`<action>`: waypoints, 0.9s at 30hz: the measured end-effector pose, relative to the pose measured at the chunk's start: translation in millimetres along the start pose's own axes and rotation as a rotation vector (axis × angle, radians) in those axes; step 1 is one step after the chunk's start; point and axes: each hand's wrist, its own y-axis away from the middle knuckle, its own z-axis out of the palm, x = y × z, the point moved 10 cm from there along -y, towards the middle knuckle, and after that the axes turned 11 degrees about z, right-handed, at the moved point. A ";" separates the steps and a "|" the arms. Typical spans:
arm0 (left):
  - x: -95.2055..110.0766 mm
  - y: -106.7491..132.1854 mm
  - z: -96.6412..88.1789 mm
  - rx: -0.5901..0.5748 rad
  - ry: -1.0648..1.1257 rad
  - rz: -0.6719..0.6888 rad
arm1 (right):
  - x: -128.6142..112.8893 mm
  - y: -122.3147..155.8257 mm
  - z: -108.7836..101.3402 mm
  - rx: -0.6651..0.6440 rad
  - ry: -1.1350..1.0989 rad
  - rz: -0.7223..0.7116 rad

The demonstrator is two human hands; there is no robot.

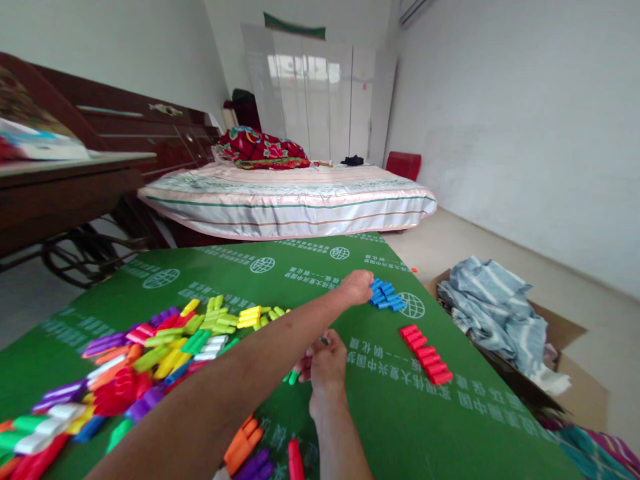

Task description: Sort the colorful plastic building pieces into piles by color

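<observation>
My left hand (357,287) reaches across to the right, its fingers closed at the near edge of a group of blue plastic tubes (386,295) that look like marker caps. It seems to grip one at that edge. My right hand (327,365) is below my left forearm, fingers curled in; what they hold is hidden. Green caps (291,378) show beside its fingers. A row of red caps (426,355) lies to the right. Under and beyond my left forearm are yellow caps (249,317) and lime-green caps (220,319).
A mixed heap of coloured caps (125,390) covers the left of the green printed board (380,413). Orange caps (243,443), purple caps (256,465) and a red one (295,460) lie near me. A bed (300,200) stands beyond; a carton with cloth (493,313) stands right.
</observation>
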 end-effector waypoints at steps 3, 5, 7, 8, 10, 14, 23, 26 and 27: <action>10.4 -10.1 7.8 -0.038 -0.079 0.058 | -1.0 -1.0 3.1 -0.023 -0.020 -0.046; 14.8 -13.5 11.5 -0.055 -0.113 0.076 | -2.0 -1.8 3.3 -0.021 -0.021 -0.073; 17.4 -15.1 13.3 -0.062 -0.140 0.080 | -2.7 -2.1 2.7 -0.014 -0.024 -0.083; 18.2 -15.2 13.4 -0.063 -0.152 0.077 | -2.9 -2.0 2.9 -0.015 -0.027 -0.081; 19.1 -14.1 12.2 -0.062 -0.176 0.065 | -3.2 -1.0 4.6 -0.030 -0.038 -0.070; 18.6 -8.4 3.2 -0.044 -0.220 0.021 | -3.2 1.6 7.8 -0.056 -0.054 -0.039; 12.6 20.0 -25.2 -0.127 -0.178 0.078 | -7.3 -2.5 -7.8 0.055 -0.047 0.017; 4.7 49.7 -29.1 -0.271 -0.110 0.118 | -17.2 -2.5 -19.3 0.124 -0.086 -0.034; 2.5 61.7 -28.1 -0.336 -0.054 0.127 | -20.1 -2.7 -23.4 0.145 -0.098 -0.057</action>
